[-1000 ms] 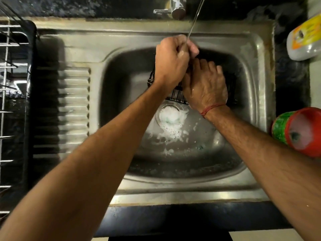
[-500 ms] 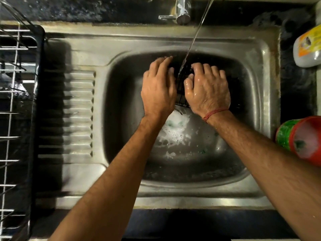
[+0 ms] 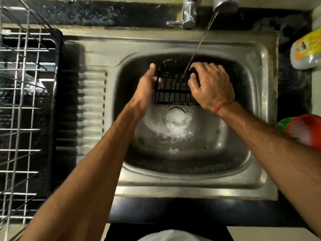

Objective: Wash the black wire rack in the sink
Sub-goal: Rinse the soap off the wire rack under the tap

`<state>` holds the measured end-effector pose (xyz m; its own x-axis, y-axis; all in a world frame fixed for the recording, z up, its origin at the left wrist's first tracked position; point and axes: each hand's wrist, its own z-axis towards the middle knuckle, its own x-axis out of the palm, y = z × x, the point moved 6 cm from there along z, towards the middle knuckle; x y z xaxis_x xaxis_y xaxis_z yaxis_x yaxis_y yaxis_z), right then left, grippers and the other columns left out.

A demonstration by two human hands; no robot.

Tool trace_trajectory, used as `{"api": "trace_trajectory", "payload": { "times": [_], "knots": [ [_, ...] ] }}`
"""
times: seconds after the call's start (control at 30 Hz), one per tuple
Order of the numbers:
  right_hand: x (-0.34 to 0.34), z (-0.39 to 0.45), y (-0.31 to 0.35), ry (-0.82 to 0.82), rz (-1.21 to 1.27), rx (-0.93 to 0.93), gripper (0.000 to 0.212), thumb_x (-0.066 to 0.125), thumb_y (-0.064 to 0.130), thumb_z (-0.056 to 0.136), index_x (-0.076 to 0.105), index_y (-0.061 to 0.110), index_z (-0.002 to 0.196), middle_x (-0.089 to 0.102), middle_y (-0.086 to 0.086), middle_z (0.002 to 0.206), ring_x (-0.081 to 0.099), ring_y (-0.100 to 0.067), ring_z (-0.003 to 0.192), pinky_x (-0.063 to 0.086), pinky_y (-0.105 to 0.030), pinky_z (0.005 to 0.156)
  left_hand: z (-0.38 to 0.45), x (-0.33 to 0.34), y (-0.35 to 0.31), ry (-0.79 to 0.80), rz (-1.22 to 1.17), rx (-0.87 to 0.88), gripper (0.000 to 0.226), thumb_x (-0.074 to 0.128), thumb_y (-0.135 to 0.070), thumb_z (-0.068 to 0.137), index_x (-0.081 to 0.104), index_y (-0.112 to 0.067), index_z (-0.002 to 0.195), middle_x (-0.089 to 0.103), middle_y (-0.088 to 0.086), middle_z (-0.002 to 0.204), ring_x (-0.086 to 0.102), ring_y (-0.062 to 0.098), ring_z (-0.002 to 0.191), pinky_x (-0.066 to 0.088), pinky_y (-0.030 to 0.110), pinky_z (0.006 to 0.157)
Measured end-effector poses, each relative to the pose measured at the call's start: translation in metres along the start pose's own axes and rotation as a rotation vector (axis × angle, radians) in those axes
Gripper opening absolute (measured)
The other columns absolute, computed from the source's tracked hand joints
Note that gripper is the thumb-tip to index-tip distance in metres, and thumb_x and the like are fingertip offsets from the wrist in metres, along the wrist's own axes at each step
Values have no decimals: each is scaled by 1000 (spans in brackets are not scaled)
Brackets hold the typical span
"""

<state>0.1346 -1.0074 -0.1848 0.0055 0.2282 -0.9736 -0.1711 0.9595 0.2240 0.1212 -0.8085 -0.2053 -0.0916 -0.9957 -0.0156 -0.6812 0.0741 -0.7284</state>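
Note:
The black wire rack is held over the far part of the steel sink basin, under a thin stream of water from the tap. My left hand grips the rack's left edge, thumb over the top. My right hand lies over the rack's right side with fingers curled onto its wires. The rack's right half is hidden under that hand. Foam sits around the drain below the rack.
A metal dish rack on a black tray stands left of the ribbed drainboard. At the right are a white and yellow bottle and a red and green tub. The tap handle sticks out at the back.
My left hand has slid from the top of the rack to its left edge, uncovering the wires. The right hand stays on the right side. The camera view has shifted slightly.

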Motion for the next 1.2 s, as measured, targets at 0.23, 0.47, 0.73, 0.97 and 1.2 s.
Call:
{"api": "trace_trajectory", "payload": {
  "times": [0.23,0.47,0.73,0.97,1.2],
  "knots": [
    [-36,3,-8,-51,338,-12,30,48,22,108,64,10,130,68,-8,127,61,-26,117,47,-36,102,-45,-16,-32,-83,-104,144,24,70,-15,106,78,-7,128,81,6,123,74,14,120,56,24,104],
    [-64,-21,43,-21,859,452,44,43,44,110,60,23,144,62,11,143,56,4,125,43,-17,107,-63,-5,-55,-314,58,240,34,71,-46,87,84,-25,110,82,0,103,79,23,104,67,46,90],
    [-78,-26,58,96,1017,595,55,35,41,114,33,12,161,35,2,166,31,1,144,25,-6,118,-99,0,-81,-228,356,400,52,77,-15,88,70,-20,140,75,-1,129,70,17,121,61,44,104],
    [-80,-13,53,117,910,427,54,30,47,114,50,15,153,55,12,143,47,2,134,35,-14,113,-92,-37,-62,-263,349,365,98,94,-67,70,54,-31,152,59,-12,142,59,8,130,56,37,111],
    [-78,15,76,94,160,-156,57,27,38,113,32,10,162,27,-8,171,21,-21,159,22,-39,130,-89,-28,-61,-219,317,342,92,86,-54,90,45,-16,163,60,-7,151,59,-4,123,46,7,100]
  ]
}}
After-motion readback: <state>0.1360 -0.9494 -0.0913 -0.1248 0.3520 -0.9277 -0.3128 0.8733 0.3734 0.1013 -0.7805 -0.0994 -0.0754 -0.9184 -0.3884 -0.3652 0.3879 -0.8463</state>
